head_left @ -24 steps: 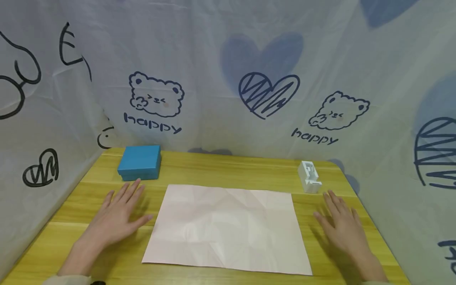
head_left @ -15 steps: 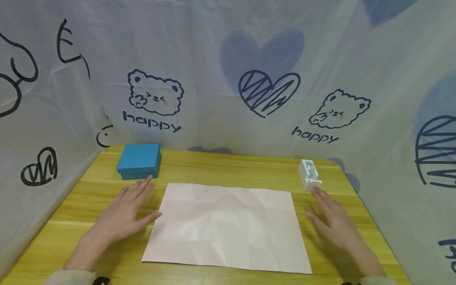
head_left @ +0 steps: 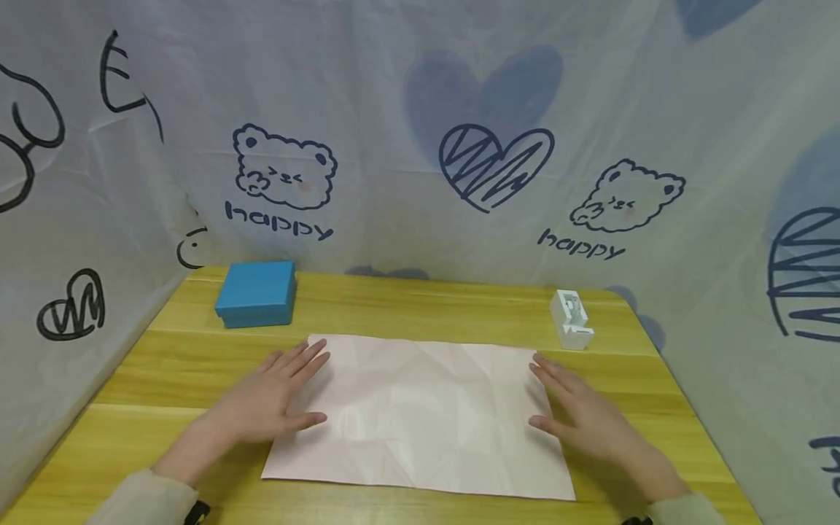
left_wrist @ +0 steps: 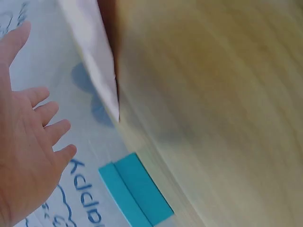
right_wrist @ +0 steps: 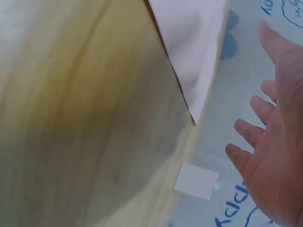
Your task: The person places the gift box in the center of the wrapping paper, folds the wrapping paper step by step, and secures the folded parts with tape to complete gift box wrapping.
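Note:
A creased, pale pink sheet of paper (head_left: 420,415) lies flat on the wooden table in the head view. Over its left edge is my left hand (head_left: 265,401), fingers spread and holding nothing. My right hand (head_left: 584,415) hovers by the right edge, its fingertips overlapping the paper's upper right part. Both wrist views show a gap of air between each hand and the table: the left hand (left_wrist: 28,127) and the right hand (right_wrist: 274,127) both have extended fingers. The paper's corner shows beside each, as the paper (left_wrist: 97,61) does in the left wrist view.
A blue lidded box (head_left: 256,294) stands at the back left of the table (head_left: 420,292). At the back right is a small white tape-dispenser-like object (head_left: 571,319). A white cloth (head_left: 394,182) printed with hearts and bears hangs behind and along both sides.
Both hands have moved inward, from the bare table on either side to over the paper's left and right edges. The paper, the box and the white object stay in place.

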Tool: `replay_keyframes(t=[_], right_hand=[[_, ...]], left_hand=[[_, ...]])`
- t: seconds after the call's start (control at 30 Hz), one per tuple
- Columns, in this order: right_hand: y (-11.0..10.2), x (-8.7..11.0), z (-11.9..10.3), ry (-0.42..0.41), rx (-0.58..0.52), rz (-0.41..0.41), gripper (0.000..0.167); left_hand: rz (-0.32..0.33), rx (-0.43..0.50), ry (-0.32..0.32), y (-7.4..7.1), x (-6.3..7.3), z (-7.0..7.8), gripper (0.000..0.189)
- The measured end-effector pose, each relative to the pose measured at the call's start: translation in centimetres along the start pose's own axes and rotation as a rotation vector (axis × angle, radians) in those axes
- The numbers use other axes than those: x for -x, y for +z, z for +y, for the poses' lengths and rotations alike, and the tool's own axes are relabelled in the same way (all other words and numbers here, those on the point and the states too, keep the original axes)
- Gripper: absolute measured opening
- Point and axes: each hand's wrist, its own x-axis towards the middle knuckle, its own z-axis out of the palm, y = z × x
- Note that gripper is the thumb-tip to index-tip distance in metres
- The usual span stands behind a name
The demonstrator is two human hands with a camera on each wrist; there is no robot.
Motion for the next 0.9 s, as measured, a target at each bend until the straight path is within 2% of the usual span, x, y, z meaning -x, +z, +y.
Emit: replay_keyframes(t=[0.17, 0.37, 0.63, 0.9], right_hand=[[0.9, -0.1, -0.3, -0.047, 0.013, -0.063, 0.092], [1.5, 0.0, -0.4, -0.098, 0.004, -0.162, 0.097], [2.0, -0.1, 0.1, -0.098, -0.022, -0.258, 0.097], [2.2, -1.3, 0.6, -0.079, -0.05, -0.269, 0.096]], left_hand=[[-0.091, 0.002, 0.055, 0.8, -0.1, 0.4, 0.097], [-0.131, -0.017, 0.107, 1.4, -0.1, 0.3, 0.098], [-0.227, 0.019, 0.086, 1.7, -0.2, 0.1, 0.105], [-0.218, 0.029, 0.094, 1.7, -1.0, -0.9, 0.105]])
